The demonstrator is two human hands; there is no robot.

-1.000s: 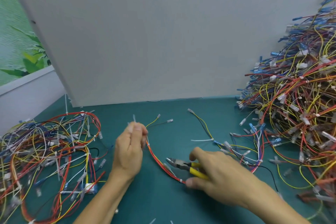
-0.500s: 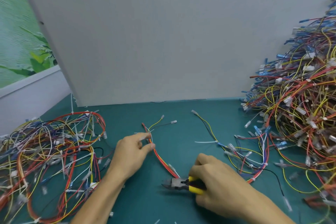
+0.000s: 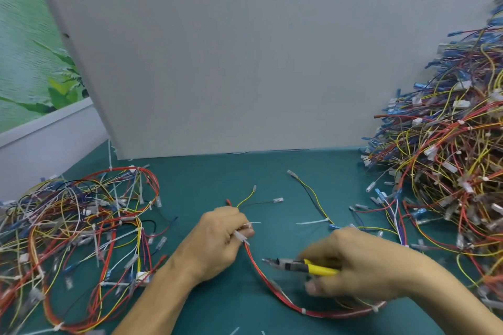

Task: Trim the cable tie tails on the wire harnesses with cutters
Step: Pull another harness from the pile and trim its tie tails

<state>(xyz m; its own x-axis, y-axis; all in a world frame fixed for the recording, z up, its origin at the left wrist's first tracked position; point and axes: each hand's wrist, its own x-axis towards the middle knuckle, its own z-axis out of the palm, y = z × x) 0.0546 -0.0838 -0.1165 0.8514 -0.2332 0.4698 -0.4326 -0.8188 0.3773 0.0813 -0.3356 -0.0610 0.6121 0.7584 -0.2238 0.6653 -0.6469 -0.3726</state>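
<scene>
Red and yellow wires are heaped in a pile at the left. A red wire harness with a white tie tail is pinched in the curled left hand, near the middle. Yellow-handled cutters are gripped by the right hand, tips pointed left toward the harness.

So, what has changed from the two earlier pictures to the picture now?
The left hand came down along the red harness toward the person and now pinches it at a cable tie. The right hand dipped the cutters to the harness, then lifted them back, tips toward the left hand. It kept its grip on the cutters; the left pile and the right pile stayed.
</scene>
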